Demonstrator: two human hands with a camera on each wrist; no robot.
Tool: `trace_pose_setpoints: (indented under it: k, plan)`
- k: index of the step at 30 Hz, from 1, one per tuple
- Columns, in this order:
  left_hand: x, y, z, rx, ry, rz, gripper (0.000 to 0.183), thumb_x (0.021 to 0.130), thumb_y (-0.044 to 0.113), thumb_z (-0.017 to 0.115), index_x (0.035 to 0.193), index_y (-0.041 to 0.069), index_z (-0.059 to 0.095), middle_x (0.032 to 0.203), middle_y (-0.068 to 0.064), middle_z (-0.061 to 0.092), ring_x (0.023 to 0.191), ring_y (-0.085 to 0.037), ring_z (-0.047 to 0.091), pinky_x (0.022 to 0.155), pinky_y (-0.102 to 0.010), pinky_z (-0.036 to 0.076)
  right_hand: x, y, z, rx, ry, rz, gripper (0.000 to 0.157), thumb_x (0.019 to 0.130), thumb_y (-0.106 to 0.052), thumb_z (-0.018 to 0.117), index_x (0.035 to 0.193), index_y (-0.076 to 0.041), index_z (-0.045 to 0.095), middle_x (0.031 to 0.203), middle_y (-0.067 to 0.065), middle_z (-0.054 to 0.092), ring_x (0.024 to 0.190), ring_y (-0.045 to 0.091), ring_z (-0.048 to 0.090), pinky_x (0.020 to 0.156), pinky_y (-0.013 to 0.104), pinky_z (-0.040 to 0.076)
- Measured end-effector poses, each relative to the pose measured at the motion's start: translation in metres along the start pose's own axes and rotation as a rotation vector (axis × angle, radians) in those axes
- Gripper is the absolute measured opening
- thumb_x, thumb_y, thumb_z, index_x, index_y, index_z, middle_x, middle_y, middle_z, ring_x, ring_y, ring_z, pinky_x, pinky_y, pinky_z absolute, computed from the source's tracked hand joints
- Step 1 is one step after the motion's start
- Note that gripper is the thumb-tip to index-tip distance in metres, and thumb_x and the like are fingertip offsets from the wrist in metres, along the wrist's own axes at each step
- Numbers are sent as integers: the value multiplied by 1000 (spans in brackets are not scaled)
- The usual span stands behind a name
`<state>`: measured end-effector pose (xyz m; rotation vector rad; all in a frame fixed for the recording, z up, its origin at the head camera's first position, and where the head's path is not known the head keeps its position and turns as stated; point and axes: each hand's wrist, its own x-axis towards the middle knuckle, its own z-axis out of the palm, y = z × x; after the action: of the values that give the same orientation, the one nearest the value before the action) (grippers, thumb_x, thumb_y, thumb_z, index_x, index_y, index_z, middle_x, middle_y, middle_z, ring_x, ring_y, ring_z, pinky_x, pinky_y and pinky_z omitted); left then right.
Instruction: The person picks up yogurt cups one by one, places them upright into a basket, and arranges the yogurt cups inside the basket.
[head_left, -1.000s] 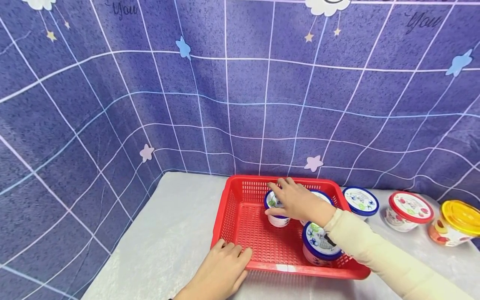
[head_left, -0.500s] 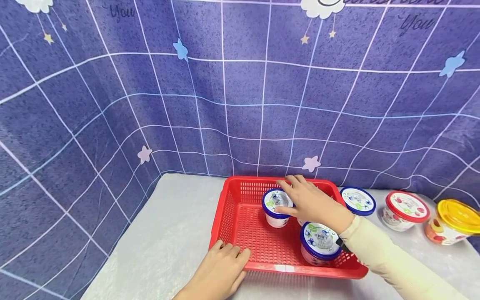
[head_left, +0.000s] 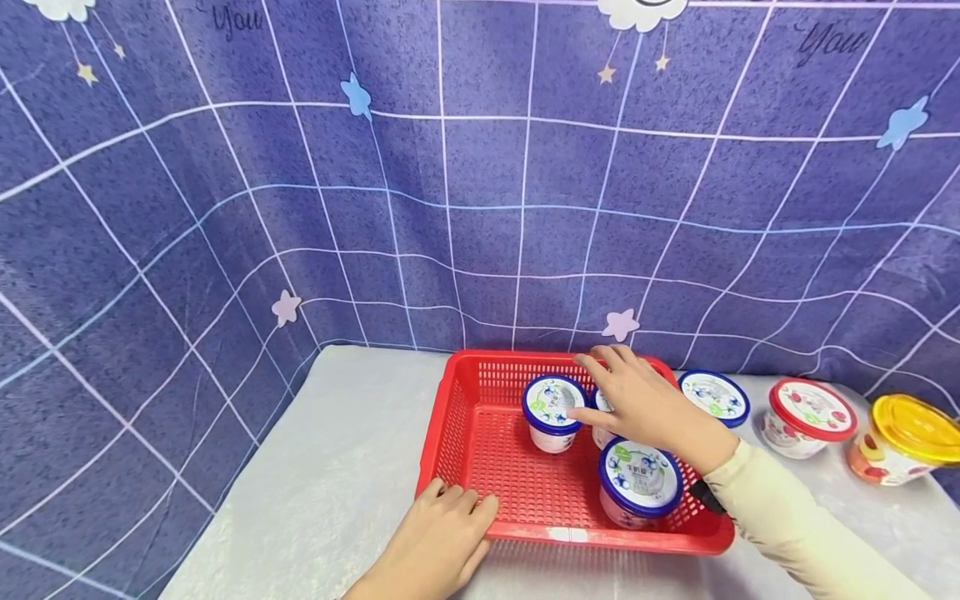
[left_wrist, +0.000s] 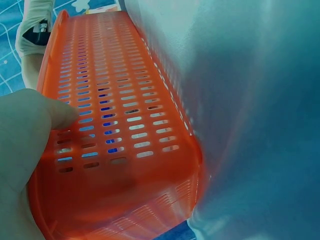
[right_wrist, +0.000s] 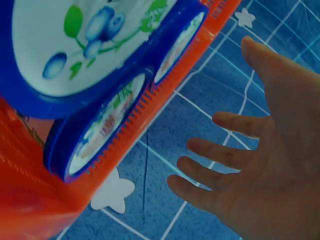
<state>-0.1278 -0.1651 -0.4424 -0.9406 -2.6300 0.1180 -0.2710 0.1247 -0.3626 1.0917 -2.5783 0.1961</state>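
A red plastic basket with slotted walls stands on the table. My left hand grips its front rim near the left corner; in the left wrist view the thumb lies along the outer wall. Inside the basket are three tubs with blue lids and blueberry pictures: a back-left tub, a front-right tub, and one behind, partly hidden by my right hand. That right hand hovers over the hidden tub, fingers spread and holding nothing; the right wrist view shows it apart from the lids.
Right of the basket stand another blue-lidded tub, a red-lidded tub and a yellow-lidded tub, in a row. A purple-blue curtain hangs behind the light table.
My right hand has drawn off the back-left tub towards the right, uncovering its lid. The left hand stays on the basket rim. The tubs keep their places.
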Motion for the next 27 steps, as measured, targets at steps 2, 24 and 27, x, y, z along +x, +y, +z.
trace_pose_setpoints:
  k: [2, 24, 27]
  plan:
    - [0, 0, 0, 5, 20, 4, 32, 82, 37, 72, 105, 18, 60, 79, 5, 61, 75, -13, 60, 74, -36, 43, -2, 2, -3, -5, 17, 2, 77, 86, -56, 68, 136, 0, 54, 126, 21, 57, 114, 39, 54, 95, 56, 46]
    - [1, 0, -2, -9, -26, -4, 31, 85, 35, 69, 108, 17, 61, 84, 3, 64, 78, -14, 61, 74, -37, 43, -28, 29, -21, 23, 9, 150, 79, 88, -55, 66, 142, 0, 48, 136, 27, 50, 128, 47, 42, 101, 66, 35]
    - [2, 0, -2, -8, -17, 0, 31, 84, 35, 69, 108, 17, 61, 84, 3, 64, 77, -14, 61, 73, -37, 43, -32, 33, -24, 25, -3, 189, 78, 89, -54, 67, 142, -1, 48, 138, 26, 49, 130, 46, 41, 102, 67, 34]
